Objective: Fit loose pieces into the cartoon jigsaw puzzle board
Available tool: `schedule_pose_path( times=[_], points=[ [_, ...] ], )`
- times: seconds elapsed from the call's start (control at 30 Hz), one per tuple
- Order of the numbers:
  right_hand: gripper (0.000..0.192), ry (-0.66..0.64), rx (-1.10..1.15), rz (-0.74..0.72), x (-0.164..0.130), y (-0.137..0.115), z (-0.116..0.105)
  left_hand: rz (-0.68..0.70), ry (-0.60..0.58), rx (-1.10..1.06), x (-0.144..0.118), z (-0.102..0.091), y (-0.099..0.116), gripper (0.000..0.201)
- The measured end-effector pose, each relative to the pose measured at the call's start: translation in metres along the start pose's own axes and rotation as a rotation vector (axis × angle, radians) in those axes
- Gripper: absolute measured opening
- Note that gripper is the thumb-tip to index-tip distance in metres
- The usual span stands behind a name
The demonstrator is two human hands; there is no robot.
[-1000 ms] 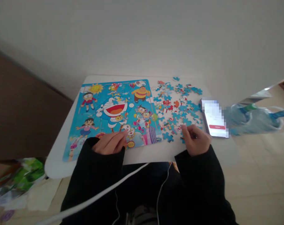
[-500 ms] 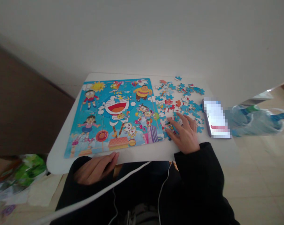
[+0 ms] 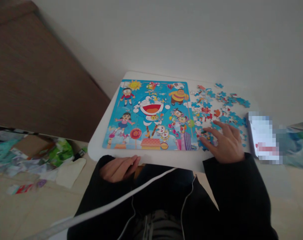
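Resting flat on the loose puzzle pieces (image 3: 217,106), the right hand (image 3: 225,141) has its fingers spread, palm down, at the near right corner of the puzzle board (image 3: 151,115). The pieces lie scattered on the white table (image 3: 166,160) between board and phone (image 3: 263,138). The left hand (image 3: 118,168) sits at the table's near edge, fingers together, holding nothing.

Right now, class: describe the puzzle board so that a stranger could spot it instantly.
On the white table against the wall, look left of the loose blue pieces. The puzzle board is the one large flat rectangle, sky-blue with cartoon characters.
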State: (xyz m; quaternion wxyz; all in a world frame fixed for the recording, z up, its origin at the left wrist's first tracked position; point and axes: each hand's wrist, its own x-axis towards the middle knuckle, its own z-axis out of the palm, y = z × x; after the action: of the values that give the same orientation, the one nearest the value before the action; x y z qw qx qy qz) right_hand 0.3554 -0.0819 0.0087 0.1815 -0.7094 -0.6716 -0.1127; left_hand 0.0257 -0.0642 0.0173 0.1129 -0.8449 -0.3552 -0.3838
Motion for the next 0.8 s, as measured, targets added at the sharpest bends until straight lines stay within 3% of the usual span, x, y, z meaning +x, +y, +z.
schedule_pose_path(
  times=[0.27, 0.4, 0.53, 0.67, 0.8],
  points=[
    [0.030, -0.063, 0.082, 0.003, 0.015, 0.004, -0.001, -0.087, -0.073, 0.003, -0.008, -0.010, -0.005, 0.008],
    [0.027, -0.034, 0.220, 0.251, 0.023, -0.014, -0.017, -0.087, -0.047, -0.003, -0.008, -0.009, -0.004, 0.008],
    [0.028, 0.026, 0.759, 0.368, 0.025, -0.070, -0.024, -0.066, -0.019, -0.020, -0.010, -0.005, -0.004, 0.008],
    [0.015, -0.177, 1.097, 0.285, 0.028, -0.147, -0.008, -0.091, 0.006, 0.002, -0.014, -0.003, -0.007, 0.009],
    [0.007, -0.329, 1.157, 0.268, 0.035, -0.195, 0.016, -0.145, 0.015, 0.059, -0.016, -0.001, -0.014, 0.011]
  ],
)
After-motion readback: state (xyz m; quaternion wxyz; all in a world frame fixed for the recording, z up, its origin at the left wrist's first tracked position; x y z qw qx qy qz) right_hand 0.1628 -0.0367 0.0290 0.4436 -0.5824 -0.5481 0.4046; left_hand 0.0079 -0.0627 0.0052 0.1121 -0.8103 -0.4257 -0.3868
